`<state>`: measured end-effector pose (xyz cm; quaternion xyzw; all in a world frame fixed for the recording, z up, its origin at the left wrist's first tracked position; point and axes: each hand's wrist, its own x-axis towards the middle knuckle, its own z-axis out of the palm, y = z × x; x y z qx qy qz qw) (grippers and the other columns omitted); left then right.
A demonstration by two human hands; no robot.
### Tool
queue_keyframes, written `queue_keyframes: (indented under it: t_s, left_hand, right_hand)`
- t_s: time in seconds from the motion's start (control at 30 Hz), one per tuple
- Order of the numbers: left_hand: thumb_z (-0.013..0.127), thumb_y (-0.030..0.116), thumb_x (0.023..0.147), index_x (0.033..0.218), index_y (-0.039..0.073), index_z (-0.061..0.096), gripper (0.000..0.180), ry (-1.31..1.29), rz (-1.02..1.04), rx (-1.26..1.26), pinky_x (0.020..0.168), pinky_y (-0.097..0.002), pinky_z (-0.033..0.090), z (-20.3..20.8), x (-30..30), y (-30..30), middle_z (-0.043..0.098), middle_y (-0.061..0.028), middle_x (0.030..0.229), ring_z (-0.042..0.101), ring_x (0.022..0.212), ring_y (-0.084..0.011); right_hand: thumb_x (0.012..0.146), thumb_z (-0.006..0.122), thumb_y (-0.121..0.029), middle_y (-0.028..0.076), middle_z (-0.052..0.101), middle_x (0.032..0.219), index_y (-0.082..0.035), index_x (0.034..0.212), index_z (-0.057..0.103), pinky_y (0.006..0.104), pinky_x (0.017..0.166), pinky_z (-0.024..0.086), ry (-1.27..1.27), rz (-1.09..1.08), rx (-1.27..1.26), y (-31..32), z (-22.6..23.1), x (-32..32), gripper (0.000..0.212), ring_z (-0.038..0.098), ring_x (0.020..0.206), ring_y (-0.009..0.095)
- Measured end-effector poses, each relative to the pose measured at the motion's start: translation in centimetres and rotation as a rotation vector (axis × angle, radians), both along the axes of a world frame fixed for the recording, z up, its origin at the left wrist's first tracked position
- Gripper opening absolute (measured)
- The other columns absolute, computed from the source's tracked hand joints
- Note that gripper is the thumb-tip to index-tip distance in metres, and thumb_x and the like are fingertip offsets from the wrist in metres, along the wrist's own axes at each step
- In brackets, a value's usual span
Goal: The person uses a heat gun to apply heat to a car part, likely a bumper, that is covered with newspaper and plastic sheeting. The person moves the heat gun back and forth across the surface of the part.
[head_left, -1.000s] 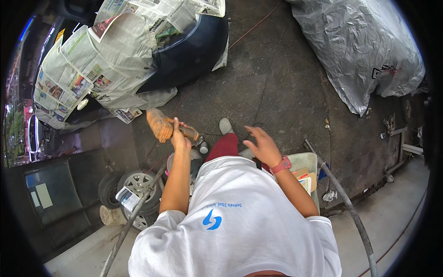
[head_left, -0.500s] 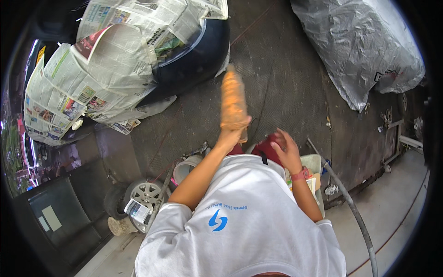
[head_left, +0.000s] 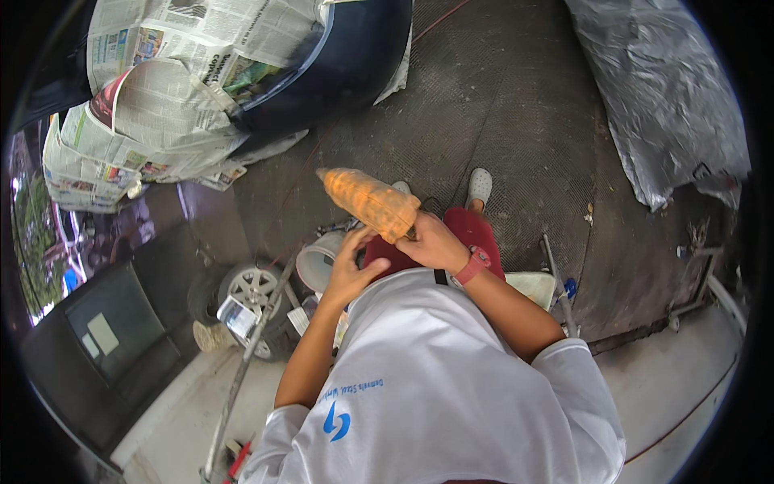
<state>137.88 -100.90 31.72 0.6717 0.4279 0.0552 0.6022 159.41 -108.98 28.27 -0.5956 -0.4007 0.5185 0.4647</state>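
Observation:
An orange, mottled, bottle-shaped thing slants up and to the left in front of me, tapering to a narrow tip at its far end. My right hand, with a red watch on the wrist, grips its near end. Just beneath it, my left hand is curved with thumb and fingers apart and nothing in it. Whether those fingertips brush the bottle, I cannot tell.
A dark blue car body part masked with newspaper stands at upper left. Silver sheeting covers something at upper right. A white bucket, a wheel and metal rails are close to my left side.
The orange bottle-shaped thing has passed from my left hand to my right. It has swung from upright to slanting left, and my left hand has let go. The view has shifted.

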Motion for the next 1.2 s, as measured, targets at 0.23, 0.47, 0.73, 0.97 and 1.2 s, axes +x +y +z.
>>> queue_keyframes:
  t_s: [0.23, 0.47, 0.73, 0.97, 1.2]
  left_hand:
    - [0.069, 0.034, 0.100, 0.134, 0.008, 0.062, 0.043, 0.671, 0.423, -0.183, 0.088, -0.0316, 0.051, -7.7, -11.0, -14.2, 0.070, -0.0068, 0.111, 0.065, 0.099, -0.0157]
    - [0.038, 0.052, 0.108, 0.138, 0.002, 0.060, 0.063, 1.015, -0.084, -0.511, 0.110, -0.0431, 0.043, -7.4, -13.8, -26.4, 0.062, -0.0274, 0.135, 0.056, 0.131, -0.0412]
    - [0.016, 0.081, 0.097, 0.161, 0.014, 0.033, 0.094, 0.970, 0.241, -1.330, 0.124, -0.0494, 0.021, -2.2, -8.5, -28.1, 0.034, -0.0146, 0.165, 0.025, 0.155, -0.0276]
    - [0.051, 0.061, 0.099, 0.164, 0.015, 0.022, 0.085, 0.927, 0.716, -1.626, 0.125, -0.0450, 0.022, 1.4, -11.9, -33.1, 0.028, -0.0069, 0.169, 0.028, 0.153, -0.0259]
    - [0.044, 0.062, 0.102, 0.163, 0.013, 0.026, 0.080, 0.998, 0.950, -1.577, 0.124, -0.0406, 0.023, 3.9, -12.2, -34.9, 0.032, -0.0099, 0.167, 0.030, 0.152, -0.0254]
  right_hand:
    - [0.088, 0.075, -0.022, 0.019, 0.073, 0.110, -0.001, 0.115, 0.070, 0.0419, 0.088, 0.055, -0.007, -0.101, 0.046, 1.8, -5.4, 10.4, 0.035, 0.070, 0.104, 0.035]
    - [0.090, 0.078, -0.021, 0.013, 0.072, 0.114, 0.001, 0.115, 0.069, 0.0389, 0.091, 0.054, -0.219, -0.292, 0.055, 3.0, -6.9, 18.9, 0.034, 0.069, 0.107, 0.026]
    - [0.082, 0.078, -0.025, 0.018, 0.072, 0.100, -0.002, 0.114, 0.066, 0.0465, 0.088, 0.053, -0.151, 0.033, 0.505, 5.0, -5.6, 17.7, 0.041, 0.067, 0.097, 0.041]
    - [0.085, 0.075, -0.022, 0.020, 0.071, 0.100, -0.004, 0.109, 0.069, 0.0480, 0.083, 0.054, 0.090, 0.095, 0.291, 4.5, -8.5, 15.5, 0.031, 0.066, 0.098, 0.042]
    - [0.095, 0.075, -0.028, 0.011, 0.075, 0.107, -0.001, 0.107, 0.073, 0.0404, 0.085, 0.055, 0.026, -0.435, 0.138, 7.1, -8.8, 18.9, 0.029, 0.071, 0.095, 0.027]
